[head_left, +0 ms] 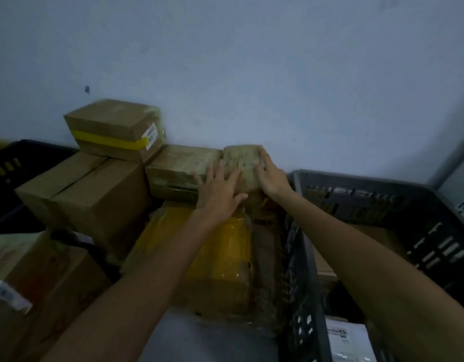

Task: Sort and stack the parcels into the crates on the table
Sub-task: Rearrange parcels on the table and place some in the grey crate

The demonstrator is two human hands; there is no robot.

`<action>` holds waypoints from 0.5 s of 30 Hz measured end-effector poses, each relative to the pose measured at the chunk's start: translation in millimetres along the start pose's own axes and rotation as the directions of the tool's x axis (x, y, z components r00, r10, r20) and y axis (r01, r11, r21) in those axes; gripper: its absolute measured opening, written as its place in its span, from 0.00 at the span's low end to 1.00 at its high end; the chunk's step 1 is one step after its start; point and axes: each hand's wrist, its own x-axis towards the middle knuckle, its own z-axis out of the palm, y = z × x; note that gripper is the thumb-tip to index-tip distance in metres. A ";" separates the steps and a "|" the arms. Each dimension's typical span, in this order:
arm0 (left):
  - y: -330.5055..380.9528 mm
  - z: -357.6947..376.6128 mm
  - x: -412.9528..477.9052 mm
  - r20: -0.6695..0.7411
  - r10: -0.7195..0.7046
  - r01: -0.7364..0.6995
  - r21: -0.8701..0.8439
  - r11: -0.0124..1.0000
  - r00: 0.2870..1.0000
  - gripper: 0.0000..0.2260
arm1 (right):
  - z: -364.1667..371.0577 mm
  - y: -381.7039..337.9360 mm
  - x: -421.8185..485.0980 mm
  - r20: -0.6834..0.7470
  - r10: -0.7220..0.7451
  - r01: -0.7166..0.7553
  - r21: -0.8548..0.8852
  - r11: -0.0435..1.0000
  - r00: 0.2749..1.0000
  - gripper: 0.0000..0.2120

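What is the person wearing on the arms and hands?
Nothing that shows. The left hand and right hand are bare: no gloves, rings or watch. The left forearm and right forearm are bare too, up to the picture's edge; no sleeve is in view.

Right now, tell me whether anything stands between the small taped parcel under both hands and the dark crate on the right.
Nothing visible does. The left hand and right hand rest on the small taped parcel, beside the dark crate; only its left wall must be cleared.
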 end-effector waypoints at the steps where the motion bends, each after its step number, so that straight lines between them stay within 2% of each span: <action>1: -4.6 6.8 -0.7 0.047 0.006 -0.007 0.028 1.000 0.999 0.27 | 8.4 4.0 2.0 0.053 0.031 -0.031 -0.006 1.000 0.998 0.27; 3: -12.9 19.0 -2.9 0.082 0.017 -0.018 0.021 1.000 0.996 0.26 | 21.1 11.0 5.8 0.109 0.108 -0.111 0.021 0.994 0.988 0.30; 7: -21.3 27.4 -0.8 0.032 0.017 -0.017 -0.028 0.999 0.999 0.24 | 28.9 12.8 14.0 0.105 0.148 -0.152 0.033 0.988 0.983 0.33; 11: -17.4 25.1 -2.9 0.013 0.030 -0.029 -0.038 0.999 0.999 0.23 | 25.7 20.1 18.5 0.103 0.111 -0.104 -0.074 0.992 0.989 0.37; 15: -19.0 20.2 -10.5 -0.012 0.022 -0.023 -0.077 0.997 1.000 0.22 | 14.3 23.6 13.2 0.033 0.018 -0.015 -0.111 0.994 0.999 0.32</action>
